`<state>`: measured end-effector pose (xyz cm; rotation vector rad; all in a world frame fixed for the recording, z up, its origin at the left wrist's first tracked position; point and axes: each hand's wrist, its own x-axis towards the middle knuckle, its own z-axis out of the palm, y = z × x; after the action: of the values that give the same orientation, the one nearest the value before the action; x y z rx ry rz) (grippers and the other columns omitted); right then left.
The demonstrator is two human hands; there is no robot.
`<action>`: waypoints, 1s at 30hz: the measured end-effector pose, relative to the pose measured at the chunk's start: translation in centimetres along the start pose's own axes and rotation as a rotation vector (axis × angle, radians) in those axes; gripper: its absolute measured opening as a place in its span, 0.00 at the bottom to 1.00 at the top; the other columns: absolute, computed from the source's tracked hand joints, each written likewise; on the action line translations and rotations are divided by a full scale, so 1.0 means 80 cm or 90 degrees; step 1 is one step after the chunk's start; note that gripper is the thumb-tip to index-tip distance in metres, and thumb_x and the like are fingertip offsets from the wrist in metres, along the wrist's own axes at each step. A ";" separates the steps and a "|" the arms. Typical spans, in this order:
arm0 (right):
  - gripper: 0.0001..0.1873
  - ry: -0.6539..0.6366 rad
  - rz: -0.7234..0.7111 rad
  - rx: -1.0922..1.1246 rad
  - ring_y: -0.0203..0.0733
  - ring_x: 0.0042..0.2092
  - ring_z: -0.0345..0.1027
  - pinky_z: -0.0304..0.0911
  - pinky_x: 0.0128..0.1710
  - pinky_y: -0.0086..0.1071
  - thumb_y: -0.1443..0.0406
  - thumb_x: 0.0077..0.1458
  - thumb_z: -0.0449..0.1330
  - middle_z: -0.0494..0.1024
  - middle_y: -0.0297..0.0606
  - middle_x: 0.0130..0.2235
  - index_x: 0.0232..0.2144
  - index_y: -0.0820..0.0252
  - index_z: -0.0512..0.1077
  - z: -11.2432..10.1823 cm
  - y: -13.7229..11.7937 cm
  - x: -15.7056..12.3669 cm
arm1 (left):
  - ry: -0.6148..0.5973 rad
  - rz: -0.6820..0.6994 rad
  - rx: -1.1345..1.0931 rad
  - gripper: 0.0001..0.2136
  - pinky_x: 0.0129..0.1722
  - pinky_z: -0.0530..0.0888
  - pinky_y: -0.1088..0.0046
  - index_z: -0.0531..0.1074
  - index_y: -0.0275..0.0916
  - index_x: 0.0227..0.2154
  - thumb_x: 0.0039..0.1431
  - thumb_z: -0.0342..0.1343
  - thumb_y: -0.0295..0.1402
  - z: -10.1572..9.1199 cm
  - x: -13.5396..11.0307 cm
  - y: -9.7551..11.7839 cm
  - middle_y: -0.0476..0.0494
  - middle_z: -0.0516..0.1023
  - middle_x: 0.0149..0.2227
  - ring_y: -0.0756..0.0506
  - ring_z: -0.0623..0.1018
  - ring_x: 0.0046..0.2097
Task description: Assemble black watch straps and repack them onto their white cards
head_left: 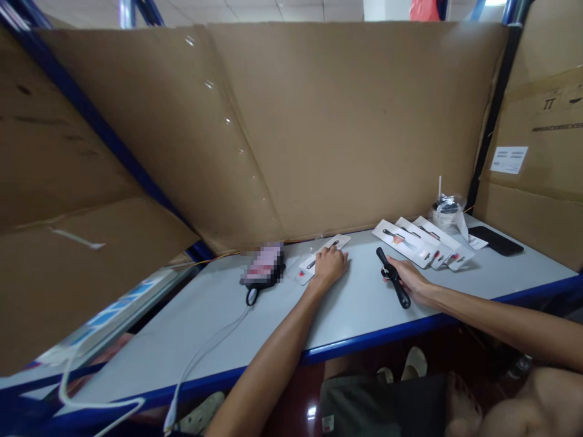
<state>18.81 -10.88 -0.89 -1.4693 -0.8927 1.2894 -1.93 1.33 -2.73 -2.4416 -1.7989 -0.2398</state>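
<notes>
My left hand (331, 264) rests on a white carded package (308, 271) that lies on the table. Its fingers are stretched over the card, and a slim dark-handled tool shows through on the card's face. In my right hand (412, 280) is a black tool (392, 277) with a handle at each end and a small shiny metal part in the middle. It is tilted just above the grey tabletop (359, 303). Right of it, several white carded packages (405, 243) overlap in a fanned row, each showing a dark-handled tool.
A phone (264, 265) in a dark holder stands to the left, its white cable (200, 352) running over the front edge. At the back right are a plastic-wrapped cup (449, 212) and a black phone (496, 240). Cardboard walls (355, 121) enclose the table.
</notes>
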 end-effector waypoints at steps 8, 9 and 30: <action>0.20 0.001 -0.008 0.010 0.38 0.33 0.75 0.56 0.26 0.28 0.55 0.69 0.57 0.82 0.42 0.34 0.31 0.62 0.76 0.002 0.005 0.005 | 0.005 -0.078 0.006 0.29 0.59 0.65 0.46 0.82 0.34 0.50 0.73 0.39 0.48 -0.006 -0.002 0.012 0.22 0.72 0.61 0.26 0.69 0.63; 0.20 0.000 -0.009 0.010 0.38 0.32 0.75 0.56 0.26 0.28 0.55 0.69 0.57 0.82 0.41 0.33 0.31 0.62 0.76 0.002 0.005 0.005 | 0.008 -0.074 0.007 0.29 0.60 0.65 0.46 0.81 0.33 0.51 0.73 0.40 0.48 -0.007 -0.003 0.015 0.21 0.72 0.61 0.26 0.69 0.63; 0.19 0.004 0.001 -0.009 0.39 0.35 0.77 0.59 0.28 0.28 0.55 0.70 0.57 0.82 0.40 0.36 0.32 0.62 0.75 0.003 -0.002 -0.002 | -0.061 -0.119 0.028 0.23 0.56 0.67 0.49 0.72 0.39 0.62 0.71 0.43 0.36 -0.002 0.012 -0.026 0.23 0.74 0.57 0.27 0.75 0.59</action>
<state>18.53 -10.92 -0.67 -1.4850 -0.8980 1.2810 -3.66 2.84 -2.45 -2.2935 -2.0513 -0.0972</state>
